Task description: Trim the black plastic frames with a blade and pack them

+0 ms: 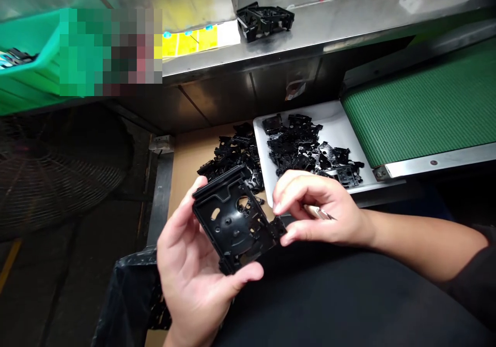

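The left hand (192,269) cradles a black plastic frame (232,218) upright against its palm, fingers along one long edge and thumb curled under the lower edge, so the grip is closed around the part. The right hand (313,207) is clamped on the frame's right corner, pinched between thumb and forefinger, with a slim metal tool (320,212) tucked into the same hand. The frame is held in the air, above the person's dark lap and just short of the near edge of a white tray (337,125). That tray carries a heap of black parts (300,148), and a second heap (228,156) lies on a cardboard sheet (189,171) touching the tray's left edge. A green conveyor belt (422,109) ends at the tray's right side. Farther off, one black part (263,21) sits on the steel counter (321,37), near yellow labels (186,42). A green bin (27,42) is at far left, partly blurred, above a fan (50,171).
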Tool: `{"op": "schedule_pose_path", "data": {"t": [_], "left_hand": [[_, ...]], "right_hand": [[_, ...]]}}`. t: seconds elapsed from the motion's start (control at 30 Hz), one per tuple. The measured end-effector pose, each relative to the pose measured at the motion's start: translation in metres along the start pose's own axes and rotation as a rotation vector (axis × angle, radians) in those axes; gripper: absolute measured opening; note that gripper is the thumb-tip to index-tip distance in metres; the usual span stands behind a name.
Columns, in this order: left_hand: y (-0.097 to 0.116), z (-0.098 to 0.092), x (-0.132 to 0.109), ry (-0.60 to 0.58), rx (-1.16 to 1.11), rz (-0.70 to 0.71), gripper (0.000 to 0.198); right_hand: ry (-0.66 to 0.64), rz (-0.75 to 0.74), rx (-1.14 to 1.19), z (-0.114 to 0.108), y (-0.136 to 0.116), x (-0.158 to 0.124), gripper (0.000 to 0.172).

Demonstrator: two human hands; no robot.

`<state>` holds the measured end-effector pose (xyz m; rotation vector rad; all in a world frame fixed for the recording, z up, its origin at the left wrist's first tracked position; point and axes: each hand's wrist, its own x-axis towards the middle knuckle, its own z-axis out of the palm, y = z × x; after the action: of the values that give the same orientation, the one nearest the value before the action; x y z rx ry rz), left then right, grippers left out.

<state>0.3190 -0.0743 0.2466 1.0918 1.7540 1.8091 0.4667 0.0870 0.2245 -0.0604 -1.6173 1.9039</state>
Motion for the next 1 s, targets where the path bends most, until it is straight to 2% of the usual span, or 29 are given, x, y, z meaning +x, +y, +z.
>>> {"op": "schedule_pose_path", "data": {"t": [0.3, 0.63, 0.87, 1.0], "left_hand": [[0.002, -0.004, -0.006, 0.077, 0.1, -0.003, 0.099], [0.001, -0.015, -0.019, 0.12, 0.172, -0.017, 0.105], [0.003, -0.027, -0.03, 0.18, 0.19, -0.03, 0.108], [0.003, -0.038, -0.039, 0.208, 0.17, -0.028, 0.105]], "right_hand": [[-0.036, 0.003, 0.023, 0.003, 0.007, 0.009, 0.024], [-0.092, 0.025, 0.121, 0.009, 0.02, 0.017, 0.026], [-0.117, 0.035, 0.118, 0.024, 0.024, 0.019, 0.03], [-0.146, -0.017, 0.027, 0.036, 0.024, 0.017, 0.03]]}}
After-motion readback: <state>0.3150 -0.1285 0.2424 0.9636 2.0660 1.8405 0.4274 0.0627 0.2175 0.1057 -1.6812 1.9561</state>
